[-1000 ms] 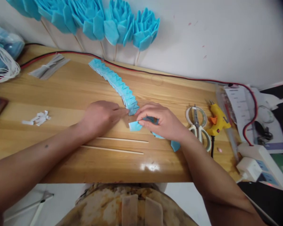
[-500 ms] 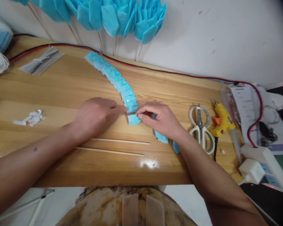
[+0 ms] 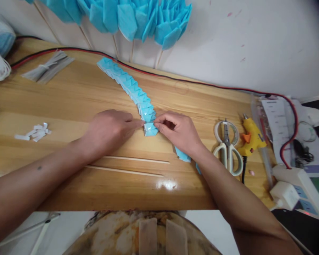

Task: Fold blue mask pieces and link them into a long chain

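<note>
A curved row of overlapping folded blue paper pieces [image 3: 134,88] lies on the wooden table [image 3: 82,88]. At its near end is a short, shiny folded blue paper piece [image 3: 151,131]. My left hand [image 3: 111,129] rests on the table with its fingertips closed at that piece's upper left corner; its thumb is mostly hidden. Thumb and index finger of my right hand [image 3: 179,129] pinch the upper right corner. Another blue paper piece [image 3: 183,156] lies partly under my right wrist. Two thin wooden sticks [image 3: 138,160] lie in front of my left hand.
Scissors [image 3: 227,152] lie over a tape roll [image 3: 218,131], beside a yellow glue gun [image 3: 251,138]. A power strip [image 3: 300,177] is at right. White paper scraps [image 3: 37,132] lie at left. Blue paper flowers [image 3: 172,24] on sticks stand along the wall, behind a red-black cable [image 3: 196,82].
Both hands have shifted the near folded paper piece slightly away from me, against the end of the row. The thin brown gap between them has closed. The view has shifted a little.
</note>
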Tool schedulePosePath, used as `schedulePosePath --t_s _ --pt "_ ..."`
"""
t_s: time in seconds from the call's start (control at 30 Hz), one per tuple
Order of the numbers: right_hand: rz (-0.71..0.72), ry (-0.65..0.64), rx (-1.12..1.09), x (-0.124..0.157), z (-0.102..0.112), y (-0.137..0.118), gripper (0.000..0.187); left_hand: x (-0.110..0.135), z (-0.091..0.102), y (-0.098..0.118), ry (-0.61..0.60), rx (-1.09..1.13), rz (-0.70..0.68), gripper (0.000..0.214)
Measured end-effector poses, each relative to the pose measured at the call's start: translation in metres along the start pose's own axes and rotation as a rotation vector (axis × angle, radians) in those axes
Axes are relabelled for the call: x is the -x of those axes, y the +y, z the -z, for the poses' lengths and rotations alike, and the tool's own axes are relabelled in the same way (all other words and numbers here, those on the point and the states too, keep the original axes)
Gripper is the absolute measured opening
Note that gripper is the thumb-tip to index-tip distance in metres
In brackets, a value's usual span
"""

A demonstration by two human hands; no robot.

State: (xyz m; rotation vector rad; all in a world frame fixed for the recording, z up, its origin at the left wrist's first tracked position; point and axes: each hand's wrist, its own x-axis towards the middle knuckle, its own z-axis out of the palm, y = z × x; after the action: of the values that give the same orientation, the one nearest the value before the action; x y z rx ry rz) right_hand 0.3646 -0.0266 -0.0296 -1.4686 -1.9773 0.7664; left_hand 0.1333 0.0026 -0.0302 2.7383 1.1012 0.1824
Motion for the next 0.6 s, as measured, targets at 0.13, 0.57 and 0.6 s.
schedulePosePath --t_s 0.13,0.57,0.6 --pt "0.011 -0.01 0.0 -0.0001 0.0021 0.0004 0.01 0.0008 -0.0013 -0.0004 0.015 -0.016 -0.016 0.038" --pt "-0.023 0.017 0.056 -0.0013 0.0001 0.0014 0.009 -0.0003 0.0007 0.0005 -0.002 -0.043 -0.028 0.041" --pt "-0.019 0.016 0.06 -0.0014 0.0001 0.0015 0.009 -0.0001 0.0 0.0 0.015 -0.033 -0.029 0.04"
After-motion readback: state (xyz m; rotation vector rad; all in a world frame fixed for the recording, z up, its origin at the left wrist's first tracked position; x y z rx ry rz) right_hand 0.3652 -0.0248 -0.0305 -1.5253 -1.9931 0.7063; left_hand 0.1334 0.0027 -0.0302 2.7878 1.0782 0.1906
